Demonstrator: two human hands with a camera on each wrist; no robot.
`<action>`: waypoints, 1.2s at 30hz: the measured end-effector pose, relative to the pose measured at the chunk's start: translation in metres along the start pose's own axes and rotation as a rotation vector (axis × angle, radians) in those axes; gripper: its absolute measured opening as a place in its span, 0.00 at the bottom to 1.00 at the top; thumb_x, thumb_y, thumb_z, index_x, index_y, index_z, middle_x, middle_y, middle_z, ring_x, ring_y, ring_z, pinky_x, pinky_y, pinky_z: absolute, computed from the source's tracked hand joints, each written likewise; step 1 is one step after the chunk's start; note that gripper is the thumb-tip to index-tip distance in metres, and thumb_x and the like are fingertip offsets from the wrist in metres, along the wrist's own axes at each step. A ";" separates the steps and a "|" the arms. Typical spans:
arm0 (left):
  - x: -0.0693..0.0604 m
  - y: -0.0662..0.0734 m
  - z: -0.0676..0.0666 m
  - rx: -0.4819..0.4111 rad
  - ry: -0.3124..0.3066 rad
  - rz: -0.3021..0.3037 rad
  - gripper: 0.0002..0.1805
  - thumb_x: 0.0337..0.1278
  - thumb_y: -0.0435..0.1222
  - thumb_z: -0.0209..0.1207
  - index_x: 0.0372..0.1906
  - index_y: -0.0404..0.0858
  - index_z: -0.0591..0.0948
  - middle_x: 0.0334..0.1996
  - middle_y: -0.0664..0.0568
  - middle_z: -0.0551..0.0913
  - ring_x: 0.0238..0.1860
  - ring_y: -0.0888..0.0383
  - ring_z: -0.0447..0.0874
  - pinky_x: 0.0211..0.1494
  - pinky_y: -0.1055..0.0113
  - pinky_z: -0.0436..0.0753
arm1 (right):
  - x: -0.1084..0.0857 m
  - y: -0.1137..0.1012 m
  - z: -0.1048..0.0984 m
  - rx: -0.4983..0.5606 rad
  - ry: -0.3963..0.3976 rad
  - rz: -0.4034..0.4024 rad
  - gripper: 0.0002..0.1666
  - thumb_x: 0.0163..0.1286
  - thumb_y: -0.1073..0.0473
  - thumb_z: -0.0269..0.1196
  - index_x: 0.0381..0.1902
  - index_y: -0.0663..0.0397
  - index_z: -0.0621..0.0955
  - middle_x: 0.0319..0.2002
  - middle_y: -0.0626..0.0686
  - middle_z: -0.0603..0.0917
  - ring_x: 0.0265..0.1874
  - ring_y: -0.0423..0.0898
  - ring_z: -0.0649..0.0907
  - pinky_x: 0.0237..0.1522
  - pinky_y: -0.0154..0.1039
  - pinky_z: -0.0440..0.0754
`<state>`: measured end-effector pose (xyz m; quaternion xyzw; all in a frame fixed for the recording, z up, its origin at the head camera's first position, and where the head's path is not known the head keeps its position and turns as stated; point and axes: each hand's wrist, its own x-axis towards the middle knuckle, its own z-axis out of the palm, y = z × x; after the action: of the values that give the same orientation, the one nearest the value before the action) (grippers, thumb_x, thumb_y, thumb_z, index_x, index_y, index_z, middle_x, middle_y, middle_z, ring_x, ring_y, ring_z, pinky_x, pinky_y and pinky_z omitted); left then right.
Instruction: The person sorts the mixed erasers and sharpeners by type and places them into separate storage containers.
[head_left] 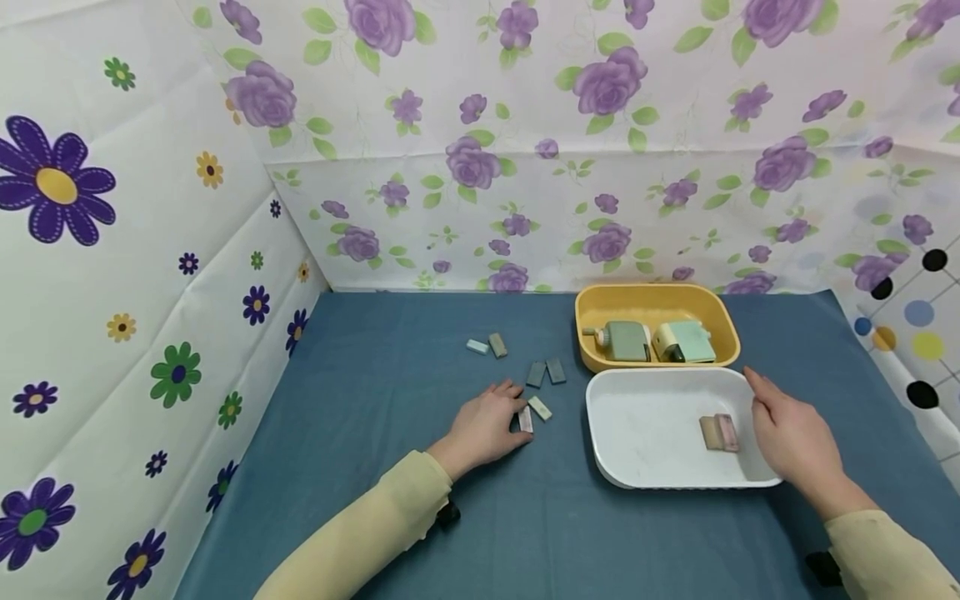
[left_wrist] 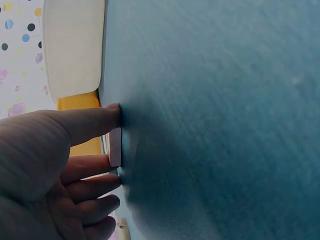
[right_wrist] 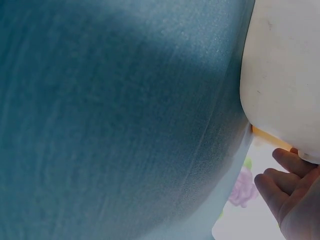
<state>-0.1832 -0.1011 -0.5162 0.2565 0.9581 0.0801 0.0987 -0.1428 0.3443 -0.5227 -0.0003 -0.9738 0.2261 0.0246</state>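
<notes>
Pink-white block (head_left: 526,420) lies on the bench (head_left: 345,417), left of the white tray (head_left: 637,433); long axis runs near to far. Left hand (head_left: 487,425) pinches it, thumb at near end. Right hand (head_left: 798,437) touches the tray's right rim; grip cannot be told. Cream block (head_left: 540,407) sits close right; wide room lies leftward

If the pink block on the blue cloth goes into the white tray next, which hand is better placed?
Left, I'd judge: the left hand pinches the pink block, left of the white tray, while the right hand is at the tray's right edge, with the tray between it and that block.
</notes>
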 end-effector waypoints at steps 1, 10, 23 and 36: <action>0.000 0.000 0.000 -0.003 0.002 0.000 0.32 0.70 0.54 0.70 0.70 0.42 0.83 0.77 0.47 0.73 0.80 0.48 0.66 0.79 0.52 0.70 | 0.000 0.000 0.000 0.000 -0.001 0.001 0.33 0.90 0.54 0.40 0.86 0.56 0.58 0.75 0.76 0.67 0.67 0.81 0.71 0.59 0.79 0.69; -0.001 -0.004 -0.001 -0.036 0.029 0.011 0.29 0.70 0.50 0.71 0.70 0.43 0.84 0.74 0.49 0.77 0.79 0.47 0.69 0.75 0.50 0.75 | -0.001 0.000 0.001 0.001 0.002 -0.003 0.33 0.90 0.54 0.40 0.86 0.56 0.59 0.75 0.75 0.67 0.68 0.80 0.71 0.59 0.79 0.69; -0.001 -0.007 -0.003 -0.169 0.112 -0.033 0.26 0.70 0.47 0.71 0.68 0.43 0.85 0.71 0.38 0.79 0.73 0.39 0.76 0.65 0.44 0.83 | 0.000 0.000 0.001 -0.007 -0.003 0.003 0.33 0.89 0.54 0.40 0.86 0.57 0.59 0.75 0.74 0.67 0.67 0.80 0.71 0.59 0.79 0.69; -0.007 -0.001 -0.010 -0.291 0.190 -0.090 0.28 0.72 0.49 0.69 0.71 0.43 0.83 0.73 0.36 0.76 0.70 0.37 0.78 0.61 0.42 0.84 | 0.002 -0.003 -0.004 0.014 -0.035 0.021 0.33 0.89 0.54 0.40 0.86 0.56 0.59 0.74 0.75 0.69 0.66 0.80 0.72 0.60 0.79 0.70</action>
<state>-0.1803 -0.1062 -0.5056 0.1878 0.9519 0.2373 0.0471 -0.1447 0.3439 -0.5179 -0.0067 -0.9724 0.2333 0.0053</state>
